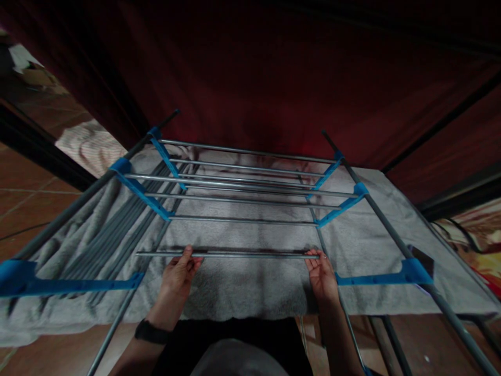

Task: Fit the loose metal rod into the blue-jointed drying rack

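Note:
A thin grey metal rod [250,255] lies level across the near part of a rack frame [381,216] made of grey tubes and blue plastic brackets. My left hand [180,271] pinches the rod left of its middle, and a length sticks out past my fingers. At the rod's right end, my right hand [321,271] grips it between thumb and fingers, close to the near right blue bracket [376,279]. The near left blue bracket [86,285] is to the left of my left hand. Farther back, several rods [242,184] span the other brackets.
A bundle of loose grey rods [121,230] lies at the left on a grey blanket [250,287] under the frame. Dark red curtains [250,78] hang behind. Tiled floor [23,209] shows at the left, and colourful cloth [487,261] at the far right.

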Motion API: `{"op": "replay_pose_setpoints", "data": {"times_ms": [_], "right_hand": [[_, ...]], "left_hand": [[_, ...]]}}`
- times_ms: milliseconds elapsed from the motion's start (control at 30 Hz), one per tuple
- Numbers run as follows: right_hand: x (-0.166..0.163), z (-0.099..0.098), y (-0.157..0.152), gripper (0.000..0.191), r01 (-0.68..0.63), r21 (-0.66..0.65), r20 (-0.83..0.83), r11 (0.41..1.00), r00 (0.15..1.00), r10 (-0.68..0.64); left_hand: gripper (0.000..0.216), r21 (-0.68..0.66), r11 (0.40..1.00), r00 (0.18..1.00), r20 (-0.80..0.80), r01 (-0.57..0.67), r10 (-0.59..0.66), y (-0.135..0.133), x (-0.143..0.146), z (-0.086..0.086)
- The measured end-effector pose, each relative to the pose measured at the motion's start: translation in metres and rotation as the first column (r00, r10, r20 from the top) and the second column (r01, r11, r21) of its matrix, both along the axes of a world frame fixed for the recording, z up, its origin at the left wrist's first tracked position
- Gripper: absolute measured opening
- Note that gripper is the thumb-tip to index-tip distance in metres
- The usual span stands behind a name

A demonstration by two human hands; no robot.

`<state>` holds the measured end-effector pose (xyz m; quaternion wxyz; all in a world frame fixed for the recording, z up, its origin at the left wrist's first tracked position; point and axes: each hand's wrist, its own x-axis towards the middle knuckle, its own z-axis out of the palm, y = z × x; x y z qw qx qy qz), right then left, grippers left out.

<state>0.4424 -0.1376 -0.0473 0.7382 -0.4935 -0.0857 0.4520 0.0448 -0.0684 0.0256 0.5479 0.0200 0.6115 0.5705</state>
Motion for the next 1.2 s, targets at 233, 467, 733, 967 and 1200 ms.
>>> {"op": "replay_pose_setpoints", "data": {"times_ms": [233, 467, 733, 967, 1200], "right_hand": [[0.0, 0.0, 0.0, 0.035, -0.003, -0.004, 0.012, 1.0, 1.0, 0.003], [0.003, -0.002, -0.003, 0.04, 0.002, -0.02, 0.026, 1.0, 1.0, -0.002], [0.007, -0.007, -0.008, 0.041, -0.013, -0.018, 0.064, 1.0, 0.998, 0.014], [0.012, -0.012, -0.009, 0.04, -0.008, -0.035, 0.096, 0.999, 0.995, 0.011], [0.012, -0.012, -0.008, 0.039, -0.013, -0.045, 0.073, 0.999, 0.997, 0.016]], "left_hand": [[0.029, -0.024, 0.999, 0.998, -0.064, 0.025, -0.027, -0.001, 0.0, -0.003], [0.021, 0.087, 0.991, 0.995, 0.0, -0.101, 0.101, -0.002, 0.001, 0.008], [0.033, 0.124, 0.973, 0.98, -0.006, -0.195, 0.197, 0.003, -0.025, 0.02], [0.029, 0.196, 0.933, 0.95, -0.023, -0.303, 0.313, 0.007, -0.042, 0.016], [0.017, 0.226, 0.923, 0.946, -0.012, -0.312, 0.323, 0.007, -0.047, 0.019]]}}
